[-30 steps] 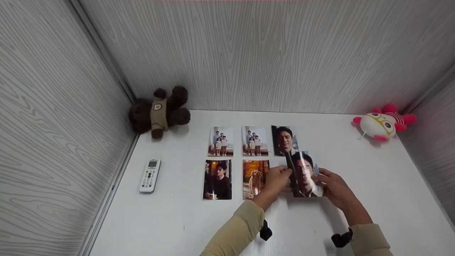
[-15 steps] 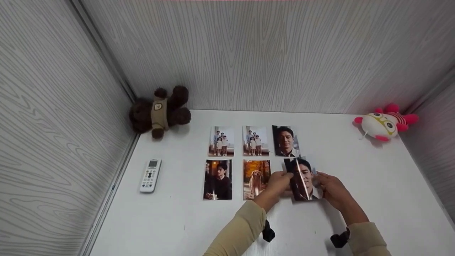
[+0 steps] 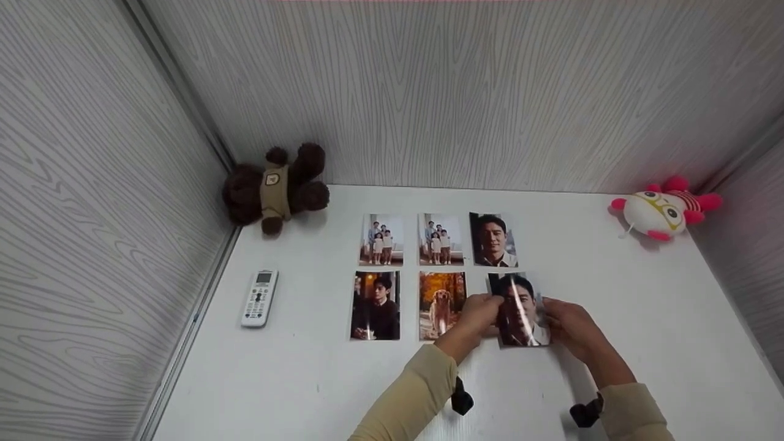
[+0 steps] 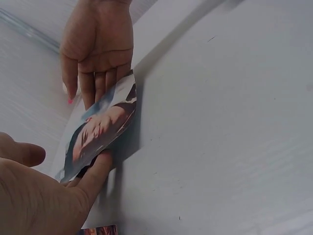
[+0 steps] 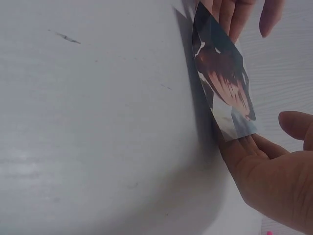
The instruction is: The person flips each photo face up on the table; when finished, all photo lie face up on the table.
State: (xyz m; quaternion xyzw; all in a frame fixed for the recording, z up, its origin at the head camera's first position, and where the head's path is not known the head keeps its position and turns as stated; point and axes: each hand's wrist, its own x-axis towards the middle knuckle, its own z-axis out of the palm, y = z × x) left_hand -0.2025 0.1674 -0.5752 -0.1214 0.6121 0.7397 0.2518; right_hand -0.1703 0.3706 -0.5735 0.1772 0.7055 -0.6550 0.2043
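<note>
A glossy portrait photo [image 3: 522, 312] is held between both hands at the lower right of the photo group. A dark corner shows at its upper left; I cannot tell whether a second photo lies under it. My left hand [image 3: 474, 318] supports the left side with extended fingers. Its thumb [image 4: 29, 153] stands off the photo in the left wrist view. My right hand [image 3: 572, 327] has its fingers beneath the right edge, thumb raised clear in the right wrist view. The photo bows slightly and casts a shadow on the white table [image 3: 294, 380].
Two family photos [image 3: 382, 240] and a portrait photo [image 3: 493, 240] form the back row. In front lie a photo of a seated person [image 3: 375, 306] and a dog photo [image 3: 440, 300]. A white remote [image 3: 260, 298], brown teddy bear [image 3: 275, 190] and pink-white plush toy [image 3: 661, 211] lie farther out.
The held photo has come slightly toward me and sits less tilted, uncovering the lower edge of the back portrait. Both hands moved with it. The other photos stay in place.
</note>
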